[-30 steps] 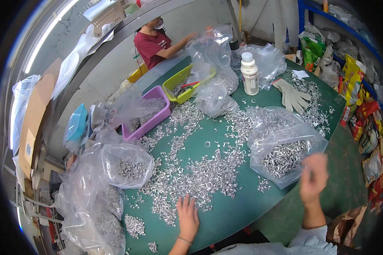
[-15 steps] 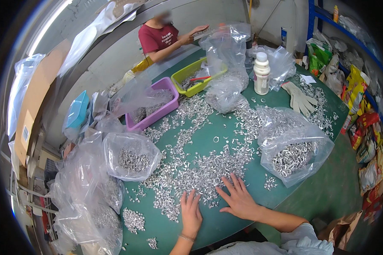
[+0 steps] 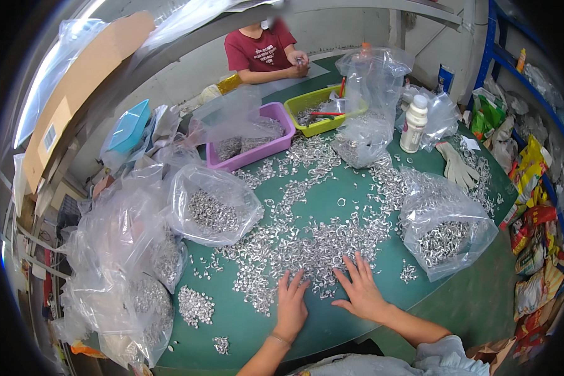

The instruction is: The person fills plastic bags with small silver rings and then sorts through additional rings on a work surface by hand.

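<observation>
A wide spread of small silvery metal pieces (image 3: 323, 247), many of them curved like open rings, covers the middle of the green table (image 3: 313, 207). At its near edge, my left hand (image 3: 291, 308) rests with fingers stretched forward, the tips touching the closest pieces. Beside it to the right, my right hand (image 3: 362, 294) lies palm down with fingers spread, its fingertips at the border of the pile. Neither hand visibly holds anything. Left of my left hand are a small heap of round pieces (image 3: 195, 306) and a smaller cluster (image 3: 221, 344).
Clear bags of metal pieces stand left (image 3: 216, 216) and right (image 3: 445, 241). Behind are a purple basket (image 3: 285, 141), a green basket (image 3: 332, 127), a white bottle (image 3: 413, 128) and a glove (image 3: 455, 166). Across the table, a person in a red shirt (image 3: 260, 53) holds their hands together.
The view has shifted, so the table's contents appear farther right. My hands stay at the pile's near edge, fingers still extended. The person opposite has drawn their outstretched hand in.
</observation>
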The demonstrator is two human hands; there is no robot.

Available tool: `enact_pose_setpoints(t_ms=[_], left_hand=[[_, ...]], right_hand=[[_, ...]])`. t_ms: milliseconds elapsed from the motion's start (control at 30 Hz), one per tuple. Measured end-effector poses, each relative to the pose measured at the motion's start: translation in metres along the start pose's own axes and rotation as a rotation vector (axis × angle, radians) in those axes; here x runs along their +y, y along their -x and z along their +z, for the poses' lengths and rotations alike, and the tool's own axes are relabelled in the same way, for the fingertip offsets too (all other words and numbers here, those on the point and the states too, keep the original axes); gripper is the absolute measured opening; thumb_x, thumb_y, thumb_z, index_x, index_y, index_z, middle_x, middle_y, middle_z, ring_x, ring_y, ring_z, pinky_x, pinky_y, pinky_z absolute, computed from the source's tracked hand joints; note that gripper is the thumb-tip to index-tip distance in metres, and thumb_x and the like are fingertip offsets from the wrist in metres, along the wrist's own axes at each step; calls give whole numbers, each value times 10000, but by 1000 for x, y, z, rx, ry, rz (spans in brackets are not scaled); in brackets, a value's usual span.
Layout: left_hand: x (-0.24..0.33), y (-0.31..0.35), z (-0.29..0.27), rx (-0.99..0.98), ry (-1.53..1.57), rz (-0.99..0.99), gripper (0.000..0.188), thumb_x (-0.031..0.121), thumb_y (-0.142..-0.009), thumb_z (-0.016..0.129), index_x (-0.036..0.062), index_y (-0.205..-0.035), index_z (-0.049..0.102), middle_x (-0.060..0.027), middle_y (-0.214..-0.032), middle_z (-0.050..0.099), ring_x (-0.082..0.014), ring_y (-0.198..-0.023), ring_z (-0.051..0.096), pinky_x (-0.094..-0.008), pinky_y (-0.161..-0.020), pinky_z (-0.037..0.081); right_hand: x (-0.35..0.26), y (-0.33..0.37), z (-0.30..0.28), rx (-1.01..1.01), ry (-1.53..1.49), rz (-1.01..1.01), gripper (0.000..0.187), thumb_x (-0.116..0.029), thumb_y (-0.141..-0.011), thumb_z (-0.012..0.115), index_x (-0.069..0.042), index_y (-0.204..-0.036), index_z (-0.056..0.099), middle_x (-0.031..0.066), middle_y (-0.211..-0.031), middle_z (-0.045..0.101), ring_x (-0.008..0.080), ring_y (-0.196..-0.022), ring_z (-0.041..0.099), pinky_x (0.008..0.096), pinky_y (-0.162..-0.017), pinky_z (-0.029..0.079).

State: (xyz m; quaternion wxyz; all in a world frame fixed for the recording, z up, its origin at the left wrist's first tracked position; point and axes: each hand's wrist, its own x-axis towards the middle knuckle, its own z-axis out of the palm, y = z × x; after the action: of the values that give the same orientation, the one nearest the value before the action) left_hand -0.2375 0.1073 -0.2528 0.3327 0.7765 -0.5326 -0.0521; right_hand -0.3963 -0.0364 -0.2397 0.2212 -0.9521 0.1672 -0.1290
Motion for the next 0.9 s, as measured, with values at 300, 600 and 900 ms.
enact_pose_setpoints(t_ms=[300, 600, 900], left_hand=[[-4, 7, 3, 83, 126, 6, 443, -103, -696, 507, 36, -1108, 594, -167, -1265, 503, -405, -1298, 378, -609, -1100, 188], [18, -3, -9, 164, 210, 24, 308, -79, -777, 544, 42, -1048, 626, -154, -1157, 561, -389, -1200, 491, -517, -1079, 297], [59, -47, -112, 485, 1307, -212, 228, -29, -862, 569, 5, -1088, 573, -104, -1068, 584, -187, -987, 573, -353, -845, 489]], right_hand=[[-13, -3, 1, 45, -50, 41, 655, -319, -796, 722, -8, -1310, 459, 257, -1438, 279, 512, -1361, 179, 609, -1065, 226], [-1, -2, -42, 204, -101, -20, 356, -153, -797, 700, -10, -1105, 593, 156, -1214, 530, 355, -1169, 486, 453, -970, 397], [0, 2, -91, 41, -45, -47, 260, -169, -834, 661, -29, -1051, 628, 118, -1029, 629, 295, -976, 589, 390, -855, 452]])
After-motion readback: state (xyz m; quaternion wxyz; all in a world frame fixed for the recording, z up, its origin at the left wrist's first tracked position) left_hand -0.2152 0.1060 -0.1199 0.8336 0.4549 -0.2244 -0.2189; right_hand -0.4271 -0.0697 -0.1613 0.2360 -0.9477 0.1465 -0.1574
